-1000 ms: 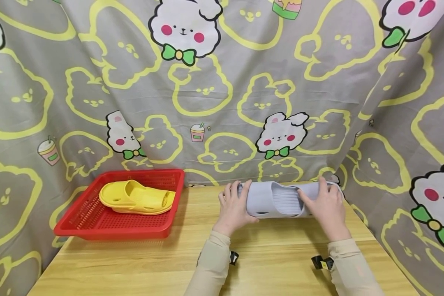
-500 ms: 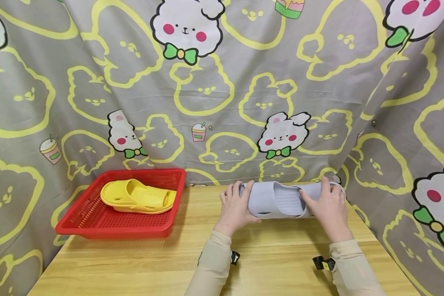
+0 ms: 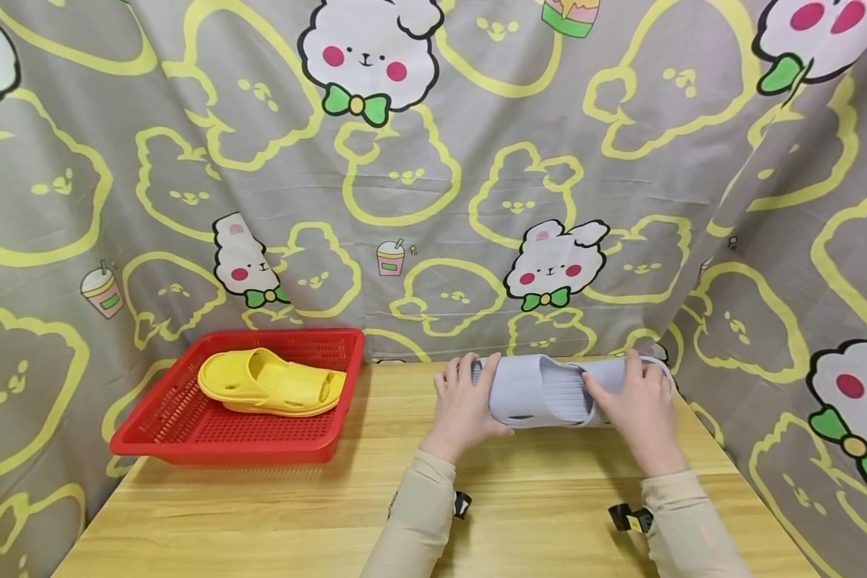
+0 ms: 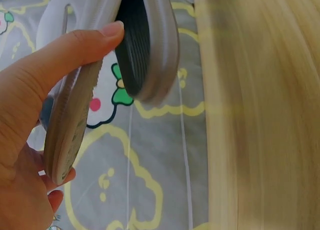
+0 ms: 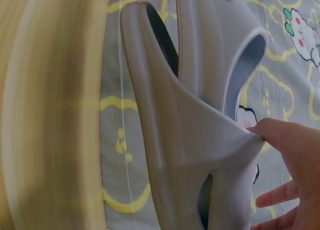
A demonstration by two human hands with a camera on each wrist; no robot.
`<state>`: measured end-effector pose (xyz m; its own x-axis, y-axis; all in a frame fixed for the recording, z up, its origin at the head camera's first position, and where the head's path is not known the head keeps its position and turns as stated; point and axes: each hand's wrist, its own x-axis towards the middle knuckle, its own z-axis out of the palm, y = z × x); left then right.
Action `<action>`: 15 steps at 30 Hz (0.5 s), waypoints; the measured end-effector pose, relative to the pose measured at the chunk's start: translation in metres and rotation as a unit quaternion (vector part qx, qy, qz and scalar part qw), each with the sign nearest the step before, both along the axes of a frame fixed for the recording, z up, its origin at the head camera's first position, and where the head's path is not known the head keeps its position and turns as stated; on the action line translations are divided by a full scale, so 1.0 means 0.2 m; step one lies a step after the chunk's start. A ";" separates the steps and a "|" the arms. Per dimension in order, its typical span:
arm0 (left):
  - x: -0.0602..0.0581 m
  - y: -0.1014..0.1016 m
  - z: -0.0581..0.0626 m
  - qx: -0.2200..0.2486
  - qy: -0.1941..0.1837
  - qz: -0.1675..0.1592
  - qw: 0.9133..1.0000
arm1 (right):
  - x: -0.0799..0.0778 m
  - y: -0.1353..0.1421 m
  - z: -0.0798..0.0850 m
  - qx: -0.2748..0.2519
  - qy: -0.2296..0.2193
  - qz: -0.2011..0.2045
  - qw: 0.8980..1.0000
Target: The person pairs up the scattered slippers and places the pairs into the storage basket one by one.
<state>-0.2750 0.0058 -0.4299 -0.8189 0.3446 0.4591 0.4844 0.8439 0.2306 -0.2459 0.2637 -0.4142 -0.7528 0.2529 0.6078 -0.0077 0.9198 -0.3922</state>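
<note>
A pair of light grey slippers, nested together end to end, is held crosswise over the table's back right. My left hand (image 3: 465,408) grips the left slipper (image 3: 516,391); in the left wrist view the thumb lies on one side of its sole (image 4: 70,127) and fingertips show on the other. The right slipper (image 3: 611,372) is in my right hand (image 3: 645,413), whose thumb presses the edge of its upper (image 5: 200,132) in the right wrist view. That view also shows the two slippers overlapping, one toe end pushed into the other's opening. A gap separates them from the tabletop.
A red plastic basket (image 3: 217,449) stands at the table's back left, with yellow slippers (image 3: 282,387) lying inside. Behind the wooden table (image 3: 318,522) hangs a grey patterned curtain (image 3: 419,217), which also runs along both sides. Black straps (image 3: 628,518) show at the wrists.
My hands have drawn slightly closer together, and the left slipper has shifted a little to the right. The view has swung slightly; basket and yellow slippers stay put.
</note>
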 end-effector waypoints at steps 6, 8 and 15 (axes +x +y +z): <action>0.01 0.01 0.01 -0.004 0.001 0.002 1.000 | 0.00 -0.02 0.00 0.008 0.009 0.000 1.000; 0.01 0.01 0.00 -0.006 0.004 0.003 1.000 | 0.00 -0.03 0.01 0.011 0.010 -0.001 1.000; 0.00 0.00 -0.01 -0.003 0.018 0.008 1.000 | 0.01 -0.05 0.01 0.002 -0.006 0.003 1.000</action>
<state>-0.2760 0.0065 -0.4315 -0.8075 0.3343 0.4859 0.4787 0.8527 0.2090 -0.2440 0.2543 -0.4129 -0.7620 0.2452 0.5993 -0.0087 0.9216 -0.3881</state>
